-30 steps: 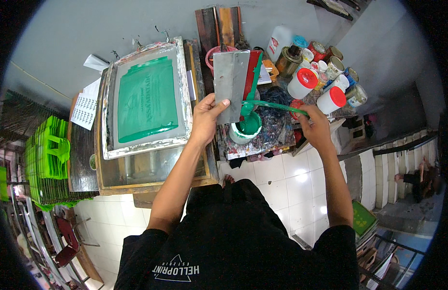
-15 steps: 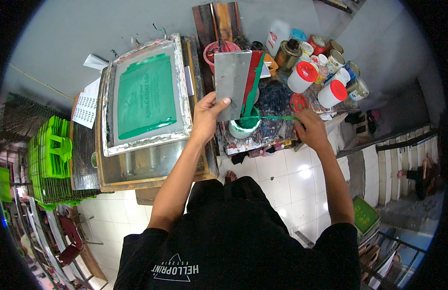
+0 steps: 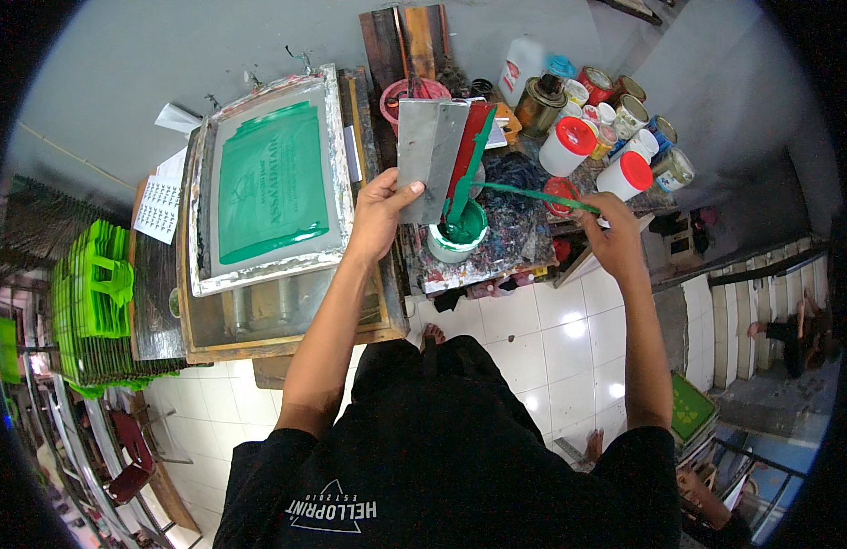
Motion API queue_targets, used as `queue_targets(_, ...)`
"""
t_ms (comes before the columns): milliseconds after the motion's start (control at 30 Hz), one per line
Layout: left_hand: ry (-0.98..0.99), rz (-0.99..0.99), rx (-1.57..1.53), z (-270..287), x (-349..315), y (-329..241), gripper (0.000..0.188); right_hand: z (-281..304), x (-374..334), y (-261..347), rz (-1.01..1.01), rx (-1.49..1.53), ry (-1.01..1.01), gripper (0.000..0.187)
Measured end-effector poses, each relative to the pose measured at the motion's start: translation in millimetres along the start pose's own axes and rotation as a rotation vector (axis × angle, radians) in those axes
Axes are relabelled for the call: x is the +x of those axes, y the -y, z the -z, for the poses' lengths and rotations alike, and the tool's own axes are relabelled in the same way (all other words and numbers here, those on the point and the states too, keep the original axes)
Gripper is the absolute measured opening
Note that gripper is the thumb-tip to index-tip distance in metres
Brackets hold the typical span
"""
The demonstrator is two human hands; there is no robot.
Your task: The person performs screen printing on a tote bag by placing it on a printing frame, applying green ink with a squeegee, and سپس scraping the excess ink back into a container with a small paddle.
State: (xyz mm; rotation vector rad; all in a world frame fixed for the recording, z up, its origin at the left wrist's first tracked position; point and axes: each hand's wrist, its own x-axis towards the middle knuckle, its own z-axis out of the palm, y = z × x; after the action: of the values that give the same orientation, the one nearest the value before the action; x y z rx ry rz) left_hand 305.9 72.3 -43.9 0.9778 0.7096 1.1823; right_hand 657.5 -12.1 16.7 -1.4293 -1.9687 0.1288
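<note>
My left hand (image 3: 378,215) grips a screen-printing squeegee (image 3: 431,156), a grey metal holder with a red blade, tilted upright; green ink coats the blade's right edge. Between the fingers of my right hand (image 3: 617,240) is a thin ink-covered stirring stick (image 3: 531,193), its far end at the lower part of the blade. Right under the squeegee stands a white tub (image 3: 453,253) of green ink. Left of my left hand lies a printing screen (image 3: 335,174) in a whitish frame, green ink (image 3: 259,197) spread over its mesh with faint lettering.
Red-lidded tubs (image 3: 567,146) and several paint cans (image 3: 629,114) crowd the back of the stained table (image 3: 524,240). A pink basin (image 3: 396,91) sits behind the squeegee. Bright green pieces (image 3: 99,274) hang on a rack at left. Other people show at far right (image 3: 794,334) and lower right (image 3: 707,499).
My right hand has moved right and slightly up, and the stick now slants, its tip higher on the blade. Another person's foot and arm have appeared at lower right.
</note>
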Motion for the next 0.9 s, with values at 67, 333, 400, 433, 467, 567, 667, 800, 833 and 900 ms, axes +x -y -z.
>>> queue_targets(67,0.006,-0.002,-0.003,1,0,0,0.023,10,8,9,0.002,0.025,-0.025,0.018)
queue_targets(333,0.015,0.003,-0.041,3,3,0,0.025,40,44,16,0.101,-0.004,-0.154,0.017)
queue_targets(400,0.027,0.006,-0.038,2,3,-2,0.025,45,53,16,0.113,-0.013,-0.140,0.016)
queue_targets(433,0.034,0.007,-0.037,2,4,-4,0.025,48,57,15,0.119,-0.018,-0.133,0.016)
queue_targets(467,0.045,0.013,-0.037,2,5,-5,0.026,51,61,16,0.136,-0.022,-0.132,0.016)
queue_targets(567,0.065,0.025,-0.038,2,5,-9,0.026,54,70,16,0.176,-0.019,-0.118,0.015)
queue_targets(667,0.081,0.026,-0.038,1,6,-12,0.028,53,73,14,0.201,-0.023,-0.077,0.014)
queue_targets(800,0.097,0.022,-0.041,5,11,-8,0.030,39,71,12,0.283,-0.052,-0.026,0.014)
queue_targets(833,0.099,0.022,-0.049,4,12,-8,0.031,34,69,9,0.299,-0.051,-0.023,0.014)
queue_targets(900,0.096,0.020,-0.056,2,12,-9,0.032,24,65,2,0.294,-0.068,-0.002,0.014)
